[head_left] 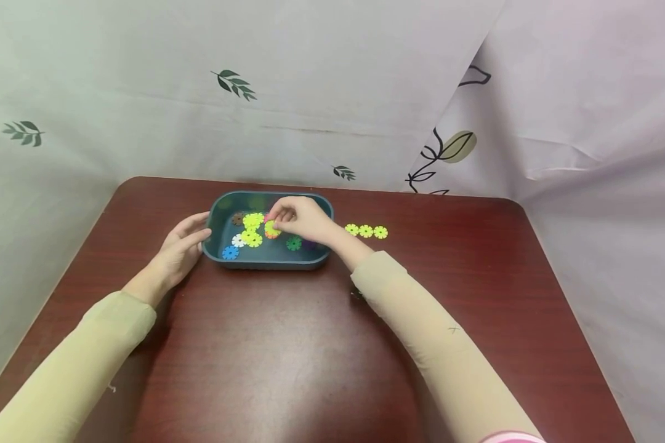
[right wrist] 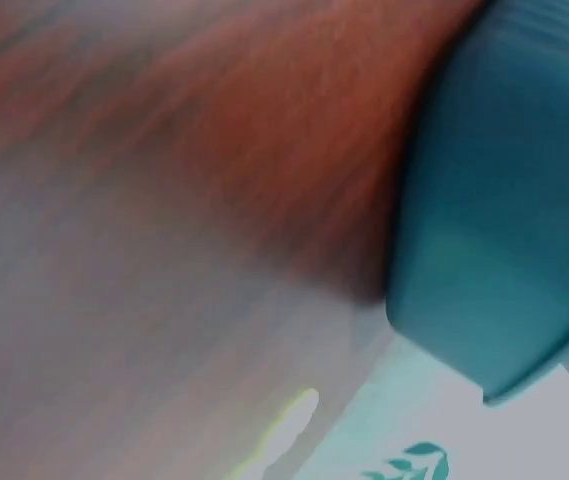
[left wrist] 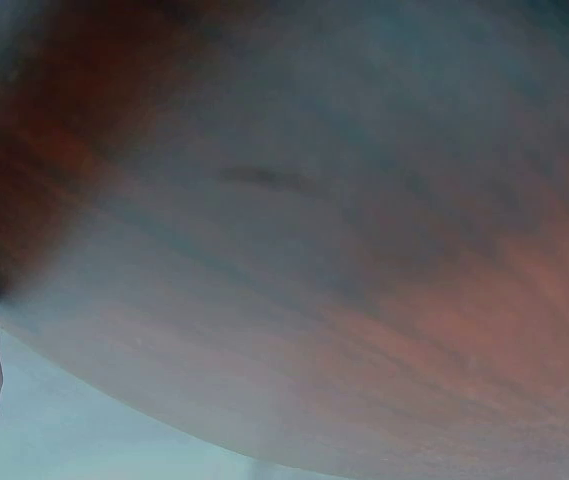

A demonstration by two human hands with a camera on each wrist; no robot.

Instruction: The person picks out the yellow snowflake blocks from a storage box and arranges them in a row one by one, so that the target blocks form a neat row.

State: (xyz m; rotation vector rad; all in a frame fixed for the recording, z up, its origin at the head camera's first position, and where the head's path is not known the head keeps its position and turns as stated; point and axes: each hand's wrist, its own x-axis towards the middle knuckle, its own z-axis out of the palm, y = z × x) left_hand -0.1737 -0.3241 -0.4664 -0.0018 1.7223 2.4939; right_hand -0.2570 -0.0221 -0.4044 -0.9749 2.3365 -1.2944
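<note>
A dark teal tray (head_left: 266, 265) stands toward the back of the table, holding several flower-shaped plastic discs. My left hand (head_left: 178, 249) holds the tray's left end, fingers and thumb at its rim. Over the tray, my right hand (head_left: 305, 220) pinches a yellow disc (head_left: 272, 228) between thumb and fingers, with an orange one showing just below it. Inside lie yellow discs (head_left: 252, 238), a blue disc (head_left: 230, 252), a white disc (head_left: 237, 240), a brown disc (head_left: 237, 219) and a green disc (head_left: 294, 243). A purple one is partly hidden by my right wrist.
Right of the tray, three yellow discs (head_left: 366, 231) lie in a row on the reddish-brown table (head_left: 266, 344). Behind the table hangs a pale cloth (head_left: 321, 80) with leaf prints. The right wrist view shows the tray's outer wall (right wrist: 504, 220) close up.
</note>
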